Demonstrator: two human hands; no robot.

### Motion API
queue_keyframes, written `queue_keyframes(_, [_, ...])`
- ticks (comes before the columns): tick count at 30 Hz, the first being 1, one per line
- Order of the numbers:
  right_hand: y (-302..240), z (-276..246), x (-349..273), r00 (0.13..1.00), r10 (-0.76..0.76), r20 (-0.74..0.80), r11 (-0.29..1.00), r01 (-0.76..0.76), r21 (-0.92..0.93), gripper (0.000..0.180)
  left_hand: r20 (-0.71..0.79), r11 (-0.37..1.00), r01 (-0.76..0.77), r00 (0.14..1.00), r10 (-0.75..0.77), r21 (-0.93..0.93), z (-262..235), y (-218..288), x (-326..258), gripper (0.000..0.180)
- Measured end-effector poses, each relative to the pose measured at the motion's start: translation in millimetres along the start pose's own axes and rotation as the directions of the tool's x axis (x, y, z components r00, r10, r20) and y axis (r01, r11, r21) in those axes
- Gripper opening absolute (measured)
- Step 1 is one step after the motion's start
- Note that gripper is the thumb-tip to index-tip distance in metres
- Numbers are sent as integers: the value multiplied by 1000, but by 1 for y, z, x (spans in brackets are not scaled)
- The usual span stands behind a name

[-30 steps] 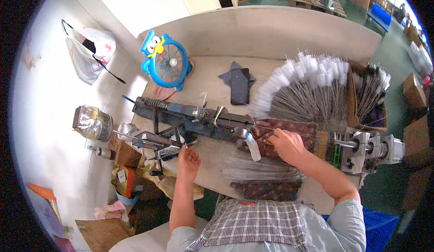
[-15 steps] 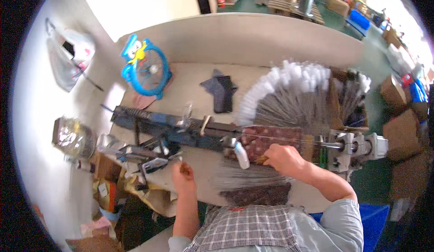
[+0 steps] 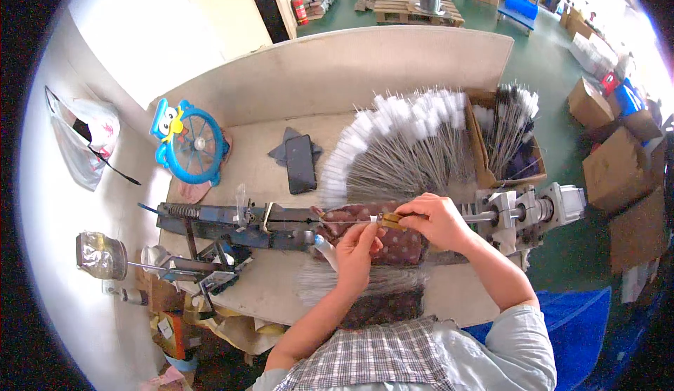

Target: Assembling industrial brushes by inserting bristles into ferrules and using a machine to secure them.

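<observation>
A thin wire (image 3: 347,221) runs level from the long dark metal rail machine (image 3: 210,217) on the left toward my hands. My left hand (image 3: 358,252) is closed, thumb and fingertips pinching at the wire, where a small white piece (image 3: 373,219) shows. Beside it, my right hand (image 3: 439,224) is closed on a small brass-coloured piece (image 3: 390,220) in line with the wire. Under both hands lies a dark red spotted cloth (image 3: 400,249). A white bottle-shaped thing (image 3: 325,248) with a blue tip sits just left of my left hand.
White-tipped wire brushes (image 3: 414,138) fan out behind the cloth, beside a cardboard box (image 3: 477,142) of more. A motor with a shaft (image 3: 544,208) stands right. Loose wires (image 3: 344,282) lie in front. A phone (image 3: 300,165) and a blue toy-like fan (image 3: 193,145) rest at back left.
My left hand has moved right, from beside the metal lever to the wire next to my right hand. My right hand has risen slightly to the wire's line. The whole view has shifted.
</observation>
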State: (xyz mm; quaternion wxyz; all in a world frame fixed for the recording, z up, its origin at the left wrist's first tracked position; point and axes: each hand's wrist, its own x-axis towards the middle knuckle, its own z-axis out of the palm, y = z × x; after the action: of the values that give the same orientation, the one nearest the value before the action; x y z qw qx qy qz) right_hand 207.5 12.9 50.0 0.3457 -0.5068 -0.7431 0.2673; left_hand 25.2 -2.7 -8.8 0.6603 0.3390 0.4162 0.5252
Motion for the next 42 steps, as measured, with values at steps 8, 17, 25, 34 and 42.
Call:
queue_keyframes(8, [-1,-5,-5,970,-242,39,969,244,-49,16,-172,1000,13,985,-10,21,0,2,1,15])
queue_keyframes(17, [-24,50,47,952,-293,-91,882,233,-410,16,-228,984,54,969,-93,-171,-14,30,-7,15])
queue_keyframes(25, [-35,51,51,990,-64,124,987,81,-140,20,-109,991,106,987,-115,-78,-27,31,-7,28])
queue_keyframes(34, [-49,68,41,981,-191,-24,950,178,-257,28,-75,894,127,982,-176,-429,-25,35,-6,39])
queue_keyframes(42, [-40,77,37,914,-348,-210,902,265,-341,28,-193,900,26,974,-121,-434,-18,28,-2,26])
